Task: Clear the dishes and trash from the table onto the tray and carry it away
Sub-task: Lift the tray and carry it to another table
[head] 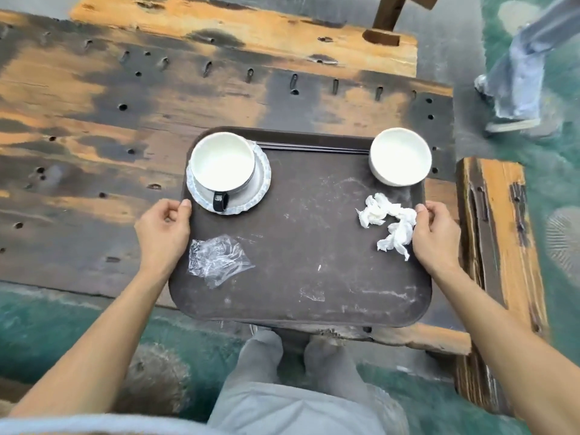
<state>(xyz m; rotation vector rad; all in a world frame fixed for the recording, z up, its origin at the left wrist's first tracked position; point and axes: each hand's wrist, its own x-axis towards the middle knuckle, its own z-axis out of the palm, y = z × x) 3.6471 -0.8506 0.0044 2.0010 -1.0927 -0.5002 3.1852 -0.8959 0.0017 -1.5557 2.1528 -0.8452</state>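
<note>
Nearest the body, the tray (pixel 301 246) overhangs the near edge of the worn wooden table (pixel 94 136), its long axis running left to right between the two hands. Left hand (pixel 163 233) and right hand (pixel 436 237) each form a narrow grip closed on a short side, thumbs over the rim, equally near. On the tray lie a clear plastic wrapper (pixel 216 260) by the left hand and a crumpled tissue (pixel 389 224) touching the right thumb. Farther back stand a cup (pixel 222 163) on its saucer (pixel 251 200) and a white bowl (pixel 400 157). Loading looks done; a level, straight lift seems next.
</note>
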